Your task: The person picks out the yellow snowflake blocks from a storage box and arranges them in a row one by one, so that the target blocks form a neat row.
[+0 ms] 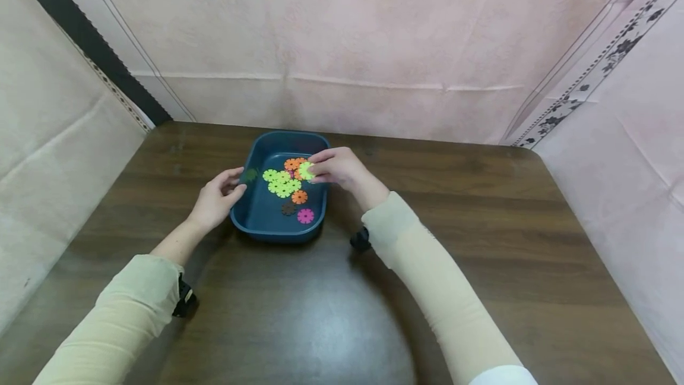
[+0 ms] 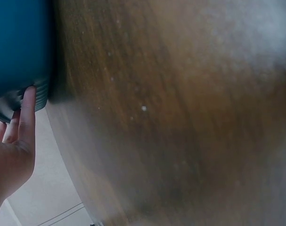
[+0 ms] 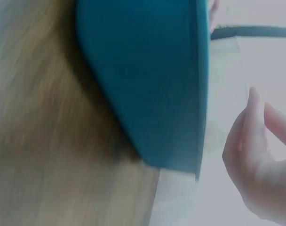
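Note:
A dark blue plastic bin stands on the table. Inside lie flower-shaped plastic discs: a cluster of yellow-green discs, several orange discs, a pink disc, a brown disc and a dark green disc by the left wall. My left hand holds the bin's left side, thumb at the rim; in the left wrist view a finger meets the outer wall. Over the bin's right side, my right hand pinches a yellow-green disc between thumb and fingertips.
The brown wooden table extends around the bin, which sits near its far edge. Pale cloth hangs behind and along both sides. A black wrist device is strapped under the left sleeve, another under the right.

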`<state>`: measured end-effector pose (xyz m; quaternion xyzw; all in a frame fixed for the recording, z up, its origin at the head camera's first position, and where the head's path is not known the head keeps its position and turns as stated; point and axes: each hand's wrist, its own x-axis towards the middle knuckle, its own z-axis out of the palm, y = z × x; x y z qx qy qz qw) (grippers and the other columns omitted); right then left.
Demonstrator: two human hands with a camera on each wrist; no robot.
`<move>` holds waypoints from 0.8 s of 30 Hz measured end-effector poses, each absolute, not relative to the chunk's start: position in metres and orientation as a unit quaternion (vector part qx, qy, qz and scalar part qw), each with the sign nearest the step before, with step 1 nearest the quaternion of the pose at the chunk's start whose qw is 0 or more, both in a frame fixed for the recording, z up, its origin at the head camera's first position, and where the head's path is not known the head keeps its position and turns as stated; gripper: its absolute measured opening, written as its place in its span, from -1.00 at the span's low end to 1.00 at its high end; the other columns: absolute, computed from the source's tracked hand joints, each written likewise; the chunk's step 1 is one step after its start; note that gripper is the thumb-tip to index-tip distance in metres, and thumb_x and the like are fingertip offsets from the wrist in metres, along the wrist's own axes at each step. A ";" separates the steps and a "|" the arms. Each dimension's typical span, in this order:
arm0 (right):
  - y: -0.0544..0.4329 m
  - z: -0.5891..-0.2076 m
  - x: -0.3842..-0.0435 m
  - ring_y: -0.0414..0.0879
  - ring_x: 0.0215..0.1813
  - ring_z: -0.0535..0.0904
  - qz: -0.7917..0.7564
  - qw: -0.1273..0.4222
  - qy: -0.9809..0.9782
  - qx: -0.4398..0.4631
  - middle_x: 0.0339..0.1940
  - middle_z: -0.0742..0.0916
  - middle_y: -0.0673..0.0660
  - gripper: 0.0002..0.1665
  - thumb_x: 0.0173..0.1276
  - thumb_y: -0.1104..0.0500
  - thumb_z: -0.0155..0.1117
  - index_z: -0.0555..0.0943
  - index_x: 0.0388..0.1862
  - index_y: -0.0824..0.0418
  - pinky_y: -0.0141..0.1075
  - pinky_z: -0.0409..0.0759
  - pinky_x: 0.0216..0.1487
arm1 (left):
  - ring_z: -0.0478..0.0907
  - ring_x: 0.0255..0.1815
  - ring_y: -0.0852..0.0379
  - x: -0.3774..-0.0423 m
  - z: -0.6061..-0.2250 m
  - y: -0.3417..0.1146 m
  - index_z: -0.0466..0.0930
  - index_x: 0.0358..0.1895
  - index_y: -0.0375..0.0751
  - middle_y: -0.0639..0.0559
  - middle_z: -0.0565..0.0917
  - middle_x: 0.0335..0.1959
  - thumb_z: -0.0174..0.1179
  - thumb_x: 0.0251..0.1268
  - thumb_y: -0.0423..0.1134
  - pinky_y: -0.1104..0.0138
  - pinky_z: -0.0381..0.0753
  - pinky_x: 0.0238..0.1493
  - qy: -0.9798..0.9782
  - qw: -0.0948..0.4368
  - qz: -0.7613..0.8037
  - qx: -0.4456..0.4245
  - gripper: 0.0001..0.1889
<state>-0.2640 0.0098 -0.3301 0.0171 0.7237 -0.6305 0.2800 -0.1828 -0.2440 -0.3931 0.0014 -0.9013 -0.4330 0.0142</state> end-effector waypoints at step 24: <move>0.105 -0.379 -0.289 -0.19 -0.47 0.60 -0.569 0.307 0.759 0.082 -0.32 0.60 0.14 -0.61 0.25 0.50 0.12 0.47 0.09 0.50 -0.36 0.66 -0.29 | 0.46 0.06 -0.24 -0.182 -0.392 -0.243 0.19 0.36 -0.29 -0.39 0.47 0.15 -0.08 0.46 -0.19 -0.07 0.48 0.10 -0.901 0.012 -0.434 0.002 -0.51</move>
